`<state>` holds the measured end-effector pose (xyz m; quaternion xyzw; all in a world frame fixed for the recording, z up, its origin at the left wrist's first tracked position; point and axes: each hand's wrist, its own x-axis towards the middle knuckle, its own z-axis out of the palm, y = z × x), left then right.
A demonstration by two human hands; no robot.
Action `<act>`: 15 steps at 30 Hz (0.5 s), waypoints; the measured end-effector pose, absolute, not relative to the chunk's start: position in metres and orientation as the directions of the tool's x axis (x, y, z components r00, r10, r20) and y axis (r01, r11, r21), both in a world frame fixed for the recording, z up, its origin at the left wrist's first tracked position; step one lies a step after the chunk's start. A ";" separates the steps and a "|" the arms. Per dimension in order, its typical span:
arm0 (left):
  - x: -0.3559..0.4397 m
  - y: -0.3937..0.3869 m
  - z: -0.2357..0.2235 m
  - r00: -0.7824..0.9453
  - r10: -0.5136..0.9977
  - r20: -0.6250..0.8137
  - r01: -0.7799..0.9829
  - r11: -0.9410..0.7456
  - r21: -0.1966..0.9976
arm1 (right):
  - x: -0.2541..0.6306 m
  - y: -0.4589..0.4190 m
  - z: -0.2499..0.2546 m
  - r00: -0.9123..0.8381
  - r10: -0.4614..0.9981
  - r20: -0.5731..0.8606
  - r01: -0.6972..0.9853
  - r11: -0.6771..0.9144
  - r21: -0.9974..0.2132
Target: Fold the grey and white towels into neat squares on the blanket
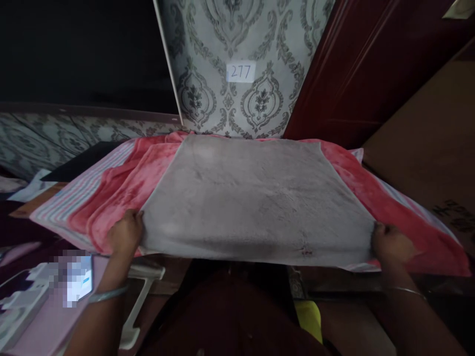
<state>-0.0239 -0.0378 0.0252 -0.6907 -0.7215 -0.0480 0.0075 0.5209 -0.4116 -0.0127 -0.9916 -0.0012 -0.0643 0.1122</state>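
A grey fleece cloth (256,198) lies spread flat over a pink-red blanket (122,188), which rests on a striped sheet (74,190). My left hand (125,232) is closed on the cloth's near left corner. At the near right corner my right hand (391,243) is closed on the cloth too. Both hands pinch the near edge, and the cloth stretches taut between them. A small dark red mark (307,252) shows near the right part of that edge.
Patterned grey wallpaper with a paper label reading 277 (241,72) stands behind. A dark red door (371,69) is at the right. A white plastic hanger (143,291) and a blurred-out item (76,278) lie low on the left. A brown board (426,148) is at far right.
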 end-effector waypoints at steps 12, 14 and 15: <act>0.071 -0.013 0.029 0.588 0.745 0.315 0.744 -0.651 0.150 | 0.492 -0.335 -0.009 0.768 0.537 0.349 0.613 -0.773 -0.161; 0.120 -0.014 0.026 0.727 0.643 0.239 0.630 -0.764 0.141 | 0.474 -0.291 -0.011 0.697 0.649 0.303 0.707 -0.693 -0.141; 0.141 -0.016 0.024 0.778 0.589 0.217 0.575 -0.808 0.131 | 0.464 -0.272 -0.012 0.666 0.696 0.269 0.741 -0.659 -0.129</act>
